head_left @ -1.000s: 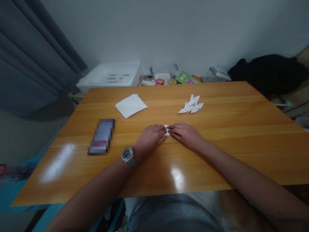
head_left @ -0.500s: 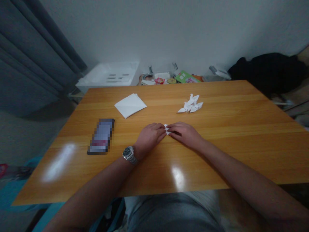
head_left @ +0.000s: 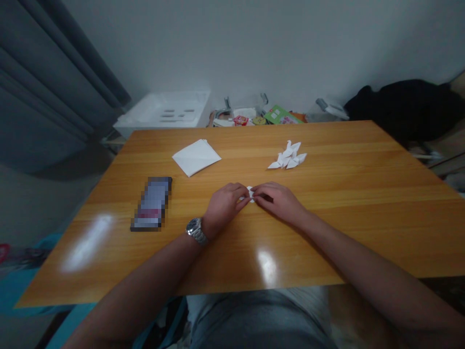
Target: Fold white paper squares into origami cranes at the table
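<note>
A small piece of white folded paper [head_left: 250,193] lies on the wooden table [head_left: 345,203] between my two hands. My left hand [head_left: 223,206], with a metal watch on its wrist, pinches the paper's left side with closed fingers. From the right, my right hand [head_left: 278,200] presses its fingertips together on the same piece. Most of the paper is hidden under my fingers. A pile of folded white paper shapes [head_left: 288,157] rests farther back on the right. A stack of flat white paper sheets [head_left: 196,157] sits at the back left.
A dark phone [head_left: 151,203] lies on the table's left part. Behind the table stand a white plastic box [head_left: 165,114], assorted small packets [head_left: 259,118] and a black bag [head_left: 403,109]. A grey curtain [head_left: 43,87] hangs at the left.
Both hands have shifted slightly on the small paper, with the left fingers raised a little; the view has drifted slightly. Nothing else moved.
</note>
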Demonstrator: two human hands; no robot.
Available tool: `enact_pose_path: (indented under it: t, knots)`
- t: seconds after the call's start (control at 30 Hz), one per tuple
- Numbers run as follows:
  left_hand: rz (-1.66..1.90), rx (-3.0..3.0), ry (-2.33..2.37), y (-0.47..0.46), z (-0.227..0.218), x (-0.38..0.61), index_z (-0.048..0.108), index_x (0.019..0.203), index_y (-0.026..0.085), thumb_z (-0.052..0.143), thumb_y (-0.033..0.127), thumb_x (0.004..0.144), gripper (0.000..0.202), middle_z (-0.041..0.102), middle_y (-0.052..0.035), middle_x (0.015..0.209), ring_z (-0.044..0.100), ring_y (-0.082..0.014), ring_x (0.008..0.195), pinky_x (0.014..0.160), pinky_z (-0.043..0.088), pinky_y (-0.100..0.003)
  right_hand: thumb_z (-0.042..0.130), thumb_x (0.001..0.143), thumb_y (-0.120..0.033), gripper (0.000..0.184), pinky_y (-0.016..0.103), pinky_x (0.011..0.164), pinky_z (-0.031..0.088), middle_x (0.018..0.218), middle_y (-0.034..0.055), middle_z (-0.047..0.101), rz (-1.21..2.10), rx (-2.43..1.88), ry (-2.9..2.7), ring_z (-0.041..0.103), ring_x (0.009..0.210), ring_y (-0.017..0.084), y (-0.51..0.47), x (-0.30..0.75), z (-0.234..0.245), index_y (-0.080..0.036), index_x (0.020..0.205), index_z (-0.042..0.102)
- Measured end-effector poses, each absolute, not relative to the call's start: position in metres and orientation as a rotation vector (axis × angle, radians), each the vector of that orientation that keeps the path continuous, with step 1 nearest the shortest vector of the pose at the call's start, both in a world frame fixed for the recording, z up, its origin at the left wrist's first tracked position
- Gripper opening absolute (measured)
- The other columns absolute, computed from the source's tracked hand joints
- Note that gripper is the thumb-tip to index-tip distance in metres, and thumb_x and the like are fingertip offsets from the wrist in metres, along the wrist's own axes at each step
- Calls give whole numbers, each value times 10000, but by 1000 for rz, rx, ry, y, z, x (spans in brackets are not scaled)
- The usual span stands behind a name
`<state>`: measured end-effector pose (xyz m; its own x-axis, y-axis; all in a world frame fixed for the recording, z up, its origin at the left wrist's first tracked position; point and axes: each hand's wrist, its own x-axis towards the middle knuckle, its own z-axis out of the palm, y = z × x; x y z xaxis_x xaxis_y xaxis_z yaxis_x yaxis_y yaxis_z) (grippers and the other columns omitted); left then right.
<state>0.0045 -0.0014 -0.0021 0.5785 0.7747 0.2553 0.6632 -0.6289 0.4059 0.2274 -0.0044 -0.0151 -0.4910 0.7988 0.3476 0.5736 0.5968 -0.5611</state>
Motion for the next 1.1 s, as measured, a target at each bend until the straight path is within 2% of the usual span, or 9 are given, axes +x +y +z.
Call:
enact_pose_path:
  t: [0.33,0.63,0.9,1.1]
  knots:
    - [643,2499,1216,0,-5,7,702,975,194,587,327,1003,178,709,-52,1038,637,-205,975,875,502,-331,627,928,-170,74,402,890,529,1057,86,764,502,-1103,-2201,688,995,243,-4,222,-12,-211,893,678]
    - [667,2473,1268,5,-8,11,690,938,186,591,311,995,169,702,-57,1007,639,-201,958,873,508,-331,629,957,-219,96,382,852,544,1031,69,772,400,-1125,-2229,704,952,239,-4,223,-19,-228,1006,712]
    - [733,2413,1278,5,-10,13,690,909,185,629,283,971,131,694,-53,976,640,-199,937,875,513,-332,573,1003,-232,159,373,887,582,1160,81,764,272,-1075,-2367,727,1034,239,-5,230,-18,-222,1066,719]
    - [729,2398,1294,4,-9,14,688,909,183,633,256,965,107,693,-53,973,641,-198,925,866,516,-331,548,1015,-216,212,369,974,584,1270,81,729,217,-1002,-2452,713,1129,232,-5,236,-20,-229,1120,732]
